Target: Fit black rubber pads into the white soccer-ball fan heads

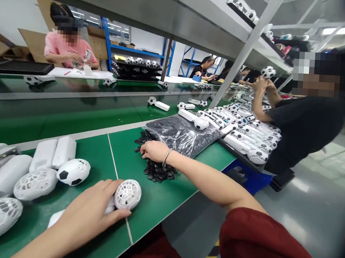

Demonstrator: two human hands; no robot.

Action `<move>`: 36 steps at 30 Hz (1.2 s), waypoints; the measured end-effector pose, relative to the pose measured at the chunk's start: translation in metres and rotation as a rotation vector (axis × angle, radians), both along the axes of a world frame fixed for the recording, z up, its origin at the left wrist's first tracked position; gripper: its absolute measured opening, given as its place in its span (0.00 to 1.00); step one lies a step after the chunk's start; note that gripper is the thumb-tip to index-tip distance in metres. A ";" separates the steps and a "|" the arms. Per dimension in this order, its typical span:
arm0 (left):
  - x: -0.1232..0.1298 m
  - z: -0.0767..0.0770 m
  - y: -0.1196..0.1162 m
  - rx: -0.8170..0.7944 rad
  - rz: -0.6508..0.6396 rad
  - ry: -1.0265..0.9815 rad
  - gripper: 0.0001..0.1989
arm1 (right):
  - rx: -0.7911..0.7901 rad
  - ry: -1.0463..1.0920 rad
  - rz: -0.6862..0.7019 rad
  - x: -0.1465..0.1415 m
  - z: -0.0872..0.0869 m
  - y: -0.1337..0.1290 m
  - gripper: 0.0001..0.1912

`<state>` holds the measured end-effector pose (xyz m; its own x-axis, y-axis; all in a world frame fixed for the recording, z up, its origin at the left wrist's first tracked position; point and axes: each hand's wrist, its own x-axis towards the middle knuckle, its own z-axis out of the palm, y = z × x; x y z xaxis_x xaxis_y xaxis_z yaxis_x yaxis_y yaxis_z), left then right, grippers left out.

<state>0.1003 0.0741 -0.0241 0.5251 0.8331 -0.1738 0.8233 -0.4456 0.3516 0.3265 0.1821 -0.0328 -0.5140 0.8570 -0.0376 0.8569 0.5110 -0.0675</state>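
Resting under left hand [90, 209], white fan [127, 194]

We see a green workbench [168, 199] with a heap of small black parts [155, 167] on it. Just behind the heap lies a plastic bag [183, 135]; well left of it lie white fan bodies [38, 177].

Bare forearms, silver beaded bracelet [166, 157] on right wrist, dark red clothing [259, 243]

no readable text, labels or numbers on any surface
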 end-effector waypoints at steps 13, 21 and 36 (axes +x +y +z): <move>-0.014 0.005 0.001 0.047 0.088 0.000 0.30 | -0.088 0.676 0.053 -0.007 0.017 -0.057 0.09; -0.016 0.001 0.001 0.084 0.104 -0.045 0.34 | -0.107 0.849 0.212 -0.023 0.006 -0.099 0.06; -0.017 -0.004 0.001 0.082 0.054 -0.175 0.31 | 0.249 0.753 0.296 -0.052 -0.016 -0.110 0.05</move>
